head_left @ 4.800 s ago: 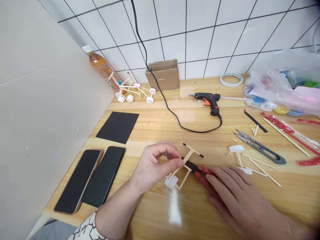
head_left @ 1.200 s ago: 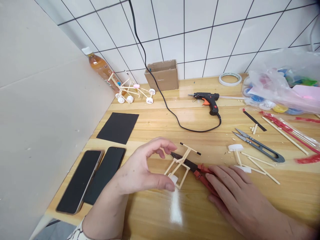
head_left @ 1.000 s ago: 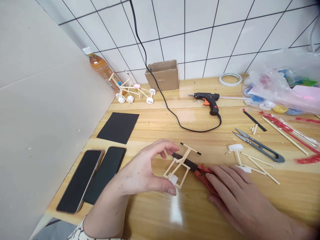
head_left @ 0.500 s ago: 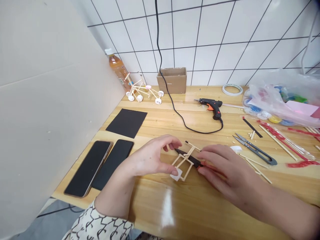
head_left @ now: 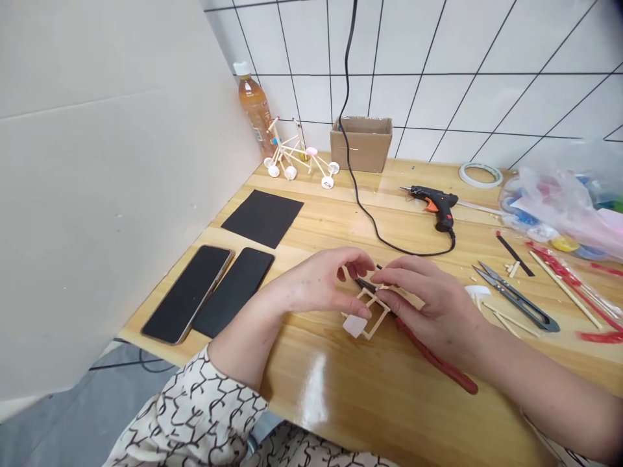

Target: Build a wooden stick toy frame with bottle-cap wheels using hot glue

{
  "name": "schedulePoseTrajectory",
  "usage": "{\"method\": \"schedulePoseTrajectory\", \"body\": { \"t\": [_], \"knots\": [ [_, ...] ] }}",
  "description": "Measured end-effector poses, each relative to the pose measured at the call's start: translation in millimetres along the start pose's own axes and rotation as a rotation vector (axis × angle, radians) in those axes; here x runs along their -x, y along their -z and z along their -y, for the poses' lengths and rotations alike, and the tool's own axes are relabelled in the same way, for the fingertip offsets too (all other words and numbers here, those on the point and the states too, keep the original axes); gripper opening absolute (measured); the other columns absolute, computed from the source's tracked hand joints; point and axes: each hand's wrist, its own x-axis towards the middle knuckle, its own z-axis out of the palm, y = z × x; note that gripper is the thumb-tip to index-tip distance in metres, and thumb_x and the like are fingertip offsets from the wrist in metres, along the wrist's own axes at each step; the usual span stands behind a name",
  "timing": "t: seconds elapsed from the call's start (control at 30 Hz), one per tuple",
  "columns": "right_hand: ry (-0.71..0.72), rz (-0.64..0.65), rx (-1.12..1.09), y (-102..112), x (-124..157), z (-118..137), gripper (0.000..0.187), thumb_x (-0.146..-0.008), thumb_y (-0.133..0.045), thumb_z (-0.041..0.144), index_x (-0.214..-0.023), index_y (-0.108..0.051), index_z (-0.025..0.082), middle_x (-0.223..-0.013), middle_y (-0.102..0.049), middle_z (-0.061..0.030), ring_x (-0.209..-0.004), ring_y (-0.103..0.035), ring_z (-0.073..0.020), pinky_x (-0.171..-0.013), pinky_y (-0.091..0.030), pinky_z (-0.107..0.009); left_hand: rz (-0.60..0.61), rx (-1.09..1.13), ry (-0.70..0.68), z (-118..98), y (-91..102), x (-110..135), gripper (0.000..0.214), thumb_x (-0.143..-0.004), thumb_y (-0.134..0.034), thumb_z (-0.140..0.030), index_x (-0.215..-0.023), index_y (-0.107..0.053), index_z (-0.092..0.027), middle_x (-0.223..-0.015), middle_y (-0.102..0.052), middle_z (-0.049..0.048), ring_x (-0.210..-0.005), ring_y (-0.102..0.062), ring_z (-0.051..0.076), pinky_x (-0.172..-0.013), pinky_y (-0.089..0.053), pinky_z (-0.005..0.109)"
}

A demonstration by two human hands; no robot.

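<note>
In front of me is a small frame of pale wooden sticks (head_left: 378, 324), with a white square piece (head_left: 355, 325) at its near left corner. My left hand (head_left: 331, 282) curves around its left side, thumb against the white piece and fingers curled near the far end. From the other side, my right hand (head_left: 428, 298) pinches the sticks between thumb and fingertips, hiding part of the frame. Pliers with red handles (head_left: 438, 363) lie under the frame and my right hand; their dark jaws poke out between my hands.
A glue gun (head_left: 438, 204) with its cord, snips (head_left: 518, 298) and loose sticks (head_left: 511, 321) lie to the right. Two phones (head_left: 187, 295) and a black sheet (head_left: 263, 217) are left. Behind stand a stick model with white wheels (head_left: 296, 155), a bottle (head_left: 256, 110) and a cardboard box (head_left: 363, 146).
My right hand has shifted left from the pliers' handles onto the stick frame, so a red handle now shows below it. The left hand stays at the frame. The view has turned slightly.
</note>
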Motion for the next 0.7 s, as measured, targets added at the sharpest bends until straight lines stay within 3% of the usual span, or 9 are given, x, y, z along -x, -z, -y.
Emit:
{"method": "schedulePoseTrajectory", "body": {
  "t": [0.7],
  "knots": [
    [0.055, 0.022, 0.037, 0.6, -1.0, -4.1, 0.015, -0.086, -0.051, 0.013, -0.086, -0.064, 0.021, -0.086, -0.067, -0.0044, -0.074, -0.061, -0.0145, -0.066, -0.049, -0.030, 0.024, 0.100, 0.037, 4.3, -3.8, -3.6, 0.044, -0.055, -0.080, -0.024, -0.093, -0.060, -0.016, -0.093, -0.062, 0.0037, -0.083, -0.054, 0.016, -0.074, -0.043, 0.030]
  ]
}}
